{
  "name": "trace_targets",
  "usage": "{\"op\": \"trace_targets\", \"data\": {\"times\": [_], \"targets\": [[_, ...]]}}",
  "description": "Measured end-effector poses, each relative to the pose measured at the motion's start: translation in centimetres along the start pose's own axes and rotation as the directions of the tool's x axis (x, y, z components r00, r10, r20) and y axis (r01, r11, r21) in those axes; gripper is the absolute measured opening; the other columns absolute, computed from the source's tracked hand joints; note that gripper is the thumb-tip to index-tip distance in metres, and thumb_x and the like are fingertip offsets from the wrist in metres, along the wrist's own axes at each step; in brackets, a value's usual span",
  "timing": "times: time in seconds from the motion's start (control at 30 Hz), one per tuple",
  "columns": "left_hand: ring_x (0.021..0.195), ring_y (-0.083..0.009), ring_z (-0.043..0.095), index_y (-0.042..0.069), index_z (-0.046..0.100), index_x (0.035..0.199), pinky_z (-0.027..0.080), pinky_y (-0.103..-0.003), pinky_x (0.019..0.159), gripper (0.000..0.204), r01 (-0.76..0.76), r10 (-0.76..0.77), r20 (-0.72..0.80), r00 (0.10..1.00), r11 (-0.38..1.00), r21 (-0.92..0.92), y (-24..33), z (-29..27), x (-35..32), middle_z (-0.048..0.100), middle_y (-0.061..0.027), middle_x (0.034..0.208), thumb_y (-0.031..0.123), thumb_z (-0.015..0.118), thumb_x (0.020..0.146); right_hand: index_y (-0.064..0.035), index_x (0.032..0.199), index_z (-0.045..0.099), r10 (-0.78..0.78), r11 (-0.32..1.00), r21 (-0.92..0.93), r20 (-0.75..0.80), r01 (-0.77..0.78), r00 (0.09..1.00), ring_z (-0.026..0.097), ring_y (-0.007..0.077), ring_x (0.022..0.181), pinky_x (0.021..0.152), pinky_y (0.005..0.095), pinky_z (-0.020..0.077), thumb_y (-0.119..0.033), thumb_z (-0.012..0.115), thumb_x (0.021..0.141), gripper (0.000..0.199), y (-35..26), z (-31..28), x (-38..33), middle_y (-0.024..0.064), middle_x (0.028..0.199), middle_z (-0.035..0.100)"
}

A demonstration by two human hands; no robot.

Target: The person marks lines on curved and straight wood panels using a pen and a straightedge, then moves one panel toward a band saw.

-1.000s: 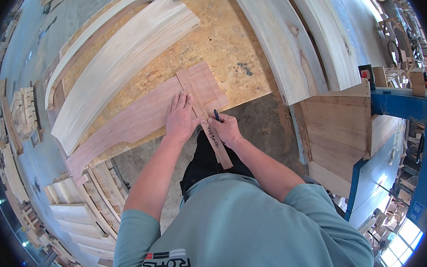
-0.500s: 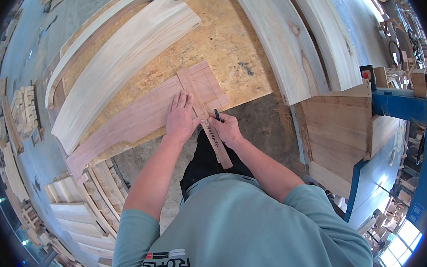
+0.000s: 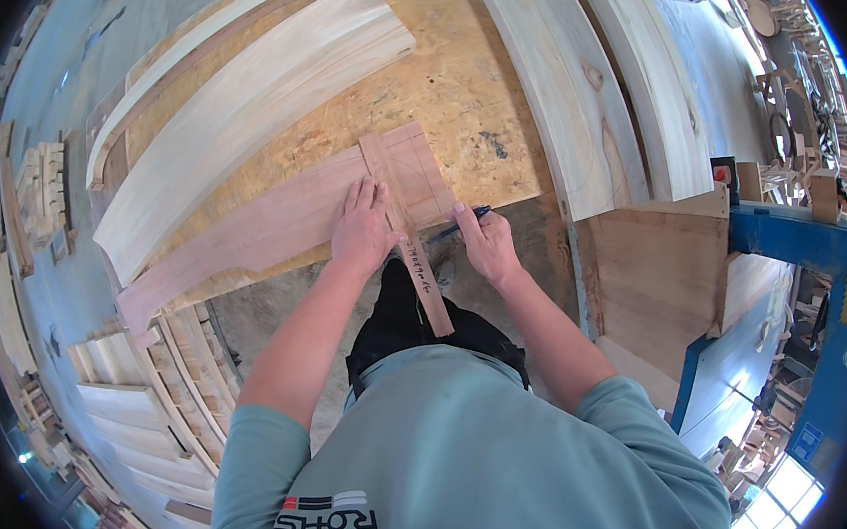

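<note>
A thin reddish-brown curved wooden template (image 3: 271, 218) lies near the front edge of the workbench (image 3: 460, 93), with pencil lines on its right end. Across that end rests a narrow wooden strip (image 3: 429, 294) bearing handwriting, its near end reaching past the bench toward my body. My left hand (image 3: 359, 232) lies flat on the template, fingers stretched out and its thumb side against the strip. Just off the template's right corner, my right hand (image 3: 490, 244) grips a dark blue pen (image 3: 455, 227), its tip directed left toward the strip.
Pale curved boards (image 3: 262, 108) lie at the bench's far left. Two thick pale planks (image 3: 579, 93) stretch along the right side, above a wooden box (image 3: 657, 266). Blue machinery (image 3: 789, 226) stands at far right. More curved wood pieces (image 3: 141, 406) are stacked at lower left.
My right hand has moved right, away from the strip, and the pen has tipped from near upright to nearly level. My left hand stays on the template.
</note>
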State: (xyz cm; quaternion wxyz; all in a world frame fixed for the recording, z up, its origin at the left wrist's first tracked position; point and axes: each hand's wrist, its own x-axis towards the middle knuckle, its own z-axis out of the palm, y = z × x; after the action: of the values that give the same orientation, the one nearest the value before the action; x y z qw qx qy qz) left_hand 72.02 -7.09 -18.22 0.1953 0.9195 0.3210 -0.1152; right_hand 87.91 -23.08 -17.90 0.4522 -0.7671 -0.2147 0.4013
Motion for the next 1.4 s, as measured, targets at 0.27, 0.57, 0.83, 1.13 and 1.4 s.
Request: {"op": "trace_targets", "data": {"times": [0.27,0.57,0.83,1.13,1.4], "targets": [[0.148,-0.0340,0.033,0.002,0.044,0.149,0.031,-0.044,0.121,0.091,0.005,-0.007,-0.057,0.998,0.999,-0.045,0.2,0.0,-0.1,0.038,-0.0159,0.158,0.035,0.086,0.075,0.0009,0.105,0.073,-0.259,0.956,-0.138,0.023,0.259,0.966,0.070,0.0267,0.076,0.072,0.0353,0.0558,-0.011,0.070,0.092,0.018,-1.0,1.5,-0.6,0.0193,0.090,0.073],[0.149,-0.0353,0.031,0.000,0.042,0.151,0.030,-0.043,0.122,0.093,0.017,-0.017,-0.026,1.000,1.000,-0.019,0.3,-0.5,0.0,0.036,-0.0185,0.159,0.036,0.084,0.076,0.0017,0.101,0.074,-0.386,0.902,-0.186,0.051,0.389,0.921,0.072,0.0332,0.080,0.074,0.0370,0.0570,-0.012,0.071,0.090,0.018,-1.3,1.8,-0.4,0.0199,0.090,0.073],[0.150,-0.0335,0.031,0.002,0.043,0.150,0.029,-0.044,0.122,0.091,0.014,-0.014,-0.025,1.000,1.000,-0.009,0.5,-0.1,0.3,0.037,-0.0163,0.159,0.036,0.084,0.077,0.0014,0.096,0.074,-0.280,0.920,-0.254,0.103,0.298,0.954,0.071,0.0374,0.075,0.070,0.0412,0.0572,-0.017,0.069,0.089,0.020,-1.9,1.1,0.0,0.0211,0.081,0.072],[0.149,-0.0350,0.031,0.001,0.042,0.151,0.031,-0.045,0.121,0.092,0.007,-0.006,-0.018,1.000,0.999,0.042,0.3,0.0,0.2,0.036,-0.0176,0.159,0.039,0.083,0.078,0.0047,0.096,0.068,-0.226,0.828,-0.442,0.300,0.346,0.927,0.067,0.0458,0.089,0.082,0.0503,0.0540,-0.027,0.065,0.091,0.032,4.4,1.7,-3.0,0.0296,0.093,0.069],[0.146,-0.0367,0.035,-0.001,0.045,0.147,0.032,-0.046,0.120,0.083,0.042,-0.048,-0.120,0.992,0.998,-0.051,0.2,0.2,-0.9,0.038,-0.0204,0.157,0.037,0.080,0.082,0.0048,0.100,0.067,0.138,0.989,-0.094,0.330,-0.113,0.934,0.056,0.0107,0.079,0.072,0.0340,0.0526,-0.021,0.068,0.095,0.026,7.0,3.3,-4.4,0.0072,0.082,0.067]]}}
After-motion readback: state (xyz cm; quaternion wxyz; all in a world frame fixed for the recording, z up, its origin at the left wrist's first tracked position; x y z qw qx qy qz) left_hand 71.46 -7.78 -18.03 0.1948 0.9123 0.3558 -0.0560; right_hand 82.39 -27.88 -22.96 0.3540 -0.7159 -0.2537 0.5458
